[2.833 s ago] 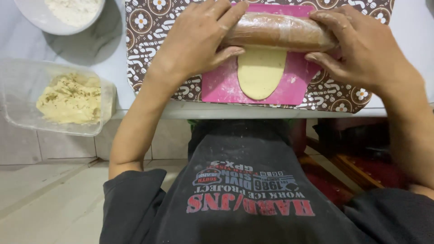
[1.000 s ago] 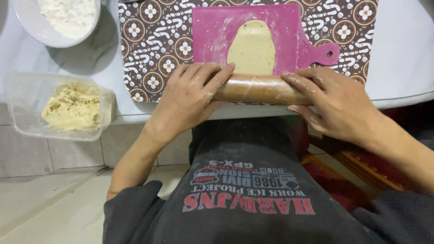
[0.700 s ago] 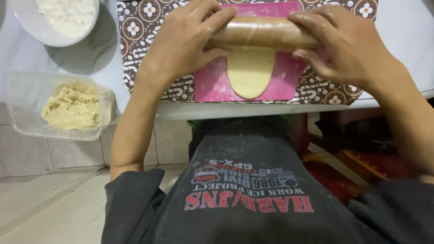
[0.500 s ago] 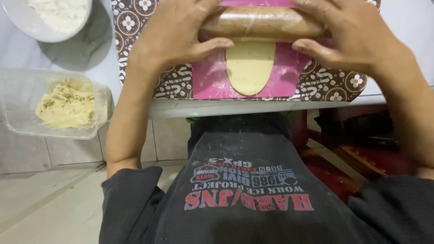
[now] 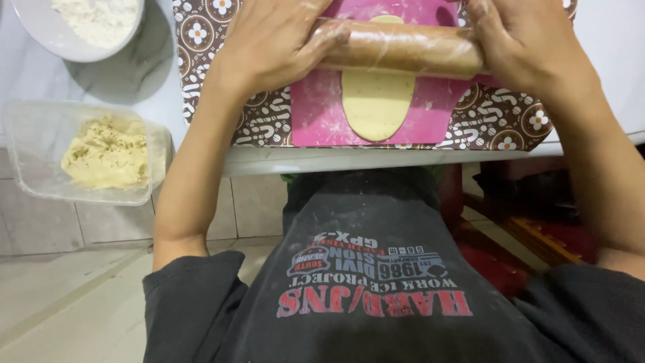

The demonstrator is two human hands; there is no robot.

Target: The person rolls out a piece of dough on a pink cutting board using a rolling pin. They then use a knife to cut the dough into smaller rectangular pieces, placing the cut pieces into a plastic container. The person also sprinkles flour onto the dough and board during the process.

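A brown rolling pin wrapped in clear film (image 5: pixel 402 48) lies across a flattened oval of pale yellow dough (image 5: pixel 376 107) on a pink cutting board (image 5: pixel 316 111). My left hand (image 5: pixel 279 42) presses on the pin's left end and my right hand (image 5: pixel 521 40) on its right end, palms down. The dough sticks out toward me from under the pin; its far part is mostly hidden. The board rests on a brown patterned mat (image 5: pixel 262 117).
A clear plastic tub (image 5: pixel 40 175) with a lump of speckled dough (image 5: pixel 106 153) sits at the left, overhanging the counter edge. A grey bowl of flour (image 5: pixel 87 27) stands at the upper left. The white counter edge (image 5: pixel 376 160) runs just below the board.
The pin rolled from the near edge of the board away over the dough, and both hands went with it. The dough looks longer.
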